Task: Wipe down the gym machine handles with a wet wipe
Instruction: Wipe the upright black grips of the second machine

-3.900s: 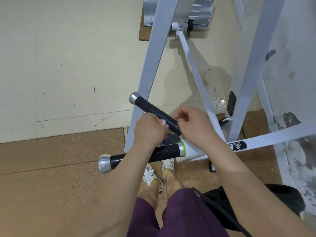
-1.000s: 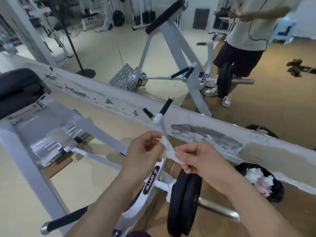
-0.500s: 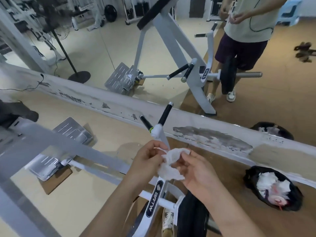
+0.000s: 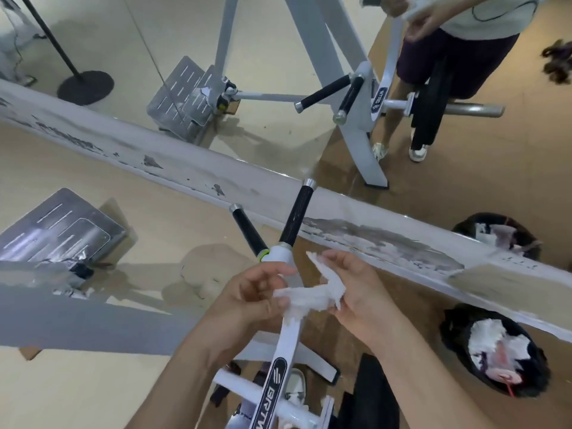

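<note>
Though crumpled into a limp white band, looks ready for spreading: see the wet wipe point(image 4: 312, 297) strung between 2 hands, just in front of the white machine arm point(image 4: 286, 345) and just below the longer handle point(image 4: 296, 213) and the shorter handle point(image 4: 246, 232). Pinched at its left end by thumb and fingertips of the left hand point(image 4: 247, 301); draped at the other end across the right hand point(image 4: 356, 292), fingers loosely curled round it, 1 corner poking up past the thumb. Probably light, floppy, damp and a little slick, apt to tear if yanked; best taken by opposite edges, opened flat, then wrapped round a grip. Both handles black, rigid-looking, capped in metal, touched by neither hand. Further out: a mirror point(image 4: 272, 140) along the wall, and below it a black bin point(image 4: 450, 329) holding used wipes.
</note>
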Demonstrator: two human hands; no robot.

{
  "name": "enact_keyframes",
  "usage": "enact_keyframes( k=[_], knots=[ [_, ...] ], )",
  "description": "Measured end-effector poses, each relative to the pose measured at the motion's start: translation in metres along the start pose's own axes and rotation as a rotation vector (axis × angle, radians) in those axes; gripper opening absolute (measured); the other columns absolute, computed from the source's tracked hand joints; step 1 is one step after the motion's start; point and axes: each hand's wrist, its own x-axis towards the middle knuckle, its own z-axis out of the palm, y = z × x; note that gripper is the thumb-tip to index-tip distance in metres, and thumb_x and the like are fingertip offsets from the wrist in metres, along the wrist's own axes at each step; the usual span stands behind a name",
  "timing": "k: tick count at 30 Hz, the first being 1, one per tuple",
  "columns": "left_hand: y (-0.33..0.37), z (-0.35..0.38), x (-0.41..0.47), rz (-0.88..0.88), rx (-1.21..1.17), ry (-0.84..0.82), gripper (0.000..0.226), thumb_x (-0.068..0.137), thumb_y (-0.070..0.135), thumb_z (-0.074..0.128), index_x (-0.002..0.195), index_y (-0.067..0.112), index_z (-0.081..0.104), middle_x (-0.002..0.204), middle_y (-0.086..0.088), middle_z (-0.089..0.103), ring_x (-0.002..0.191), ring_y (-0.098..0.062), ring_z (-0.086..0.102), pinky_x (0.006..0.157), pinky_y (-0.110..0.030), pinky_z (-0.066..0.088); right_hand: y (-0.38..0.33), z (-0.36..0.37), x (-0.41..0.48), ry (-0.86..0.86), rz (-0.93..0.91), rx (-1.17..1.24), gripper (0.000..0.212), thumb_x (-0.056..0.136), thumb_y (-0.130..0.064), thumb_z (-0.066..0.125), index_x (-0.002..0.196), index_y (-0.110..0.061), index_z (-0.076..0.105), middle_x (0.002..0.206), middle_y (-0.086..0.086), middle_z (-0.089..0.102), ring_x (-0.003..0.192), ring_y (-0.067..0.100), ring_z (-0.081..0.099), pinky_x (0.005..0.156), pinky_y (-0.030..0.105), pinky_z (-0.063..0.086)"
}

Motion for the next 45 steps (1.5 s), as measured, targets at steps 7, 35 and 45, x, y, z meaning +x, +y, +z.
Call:
enact_keyframes(
  k=[7,35,45],
  knots=[
    [-0.007,0.021,0.051,0.046,0.254,0.332,0.029,0.089,0.001,0.059,0.079,0.025,0.072,0.086,-0.018,0.058,0.065,-0.014,0.059,0.049,-0.025,0.045,0.020,-0.002,0.055,0.100,-0.246,-0.356,0.015,0.078,-0.021,0.075,0.080,-0.020,0.061,0.081,0.007,0.065,0.071,0.023,0.061,0.060,0.033,0.047],
    [-0.067,-0.060,0.145,0.182,0.778,0.538,0.028,0.082,0.023,0.070,0.096,0.047,0.067,0.082,0.019,0.065,0.061,-0.001,0.051,0.059,-0.012,0.043,0.065,0.002,0.172,0.103,-0.862,-0.789,0.018,0.083,-0.032,0.068,0.099,-0.027,0.074,0.093,-0.016,0.060,0.085,0.005,0.057,0.069,0.018,0.050],
    [-0.072,-0.071,0.147,0.144,0.666,0.500,0.037,0.090,0.014,0.059,0.089,0.050,0.069,0.081,0.009,0.073,0.077,-0.016,0.065,0.074,-0.038,0.055,0.039,0.035,0.195,0.040,-1.039,-1.289,0.009,0.078,-0.005,0.062,0.071,-0.007,0.066,0.078,0.002,0.054,0.065,0.015,0.051,0.057,0.030,0.045]
  ],
)
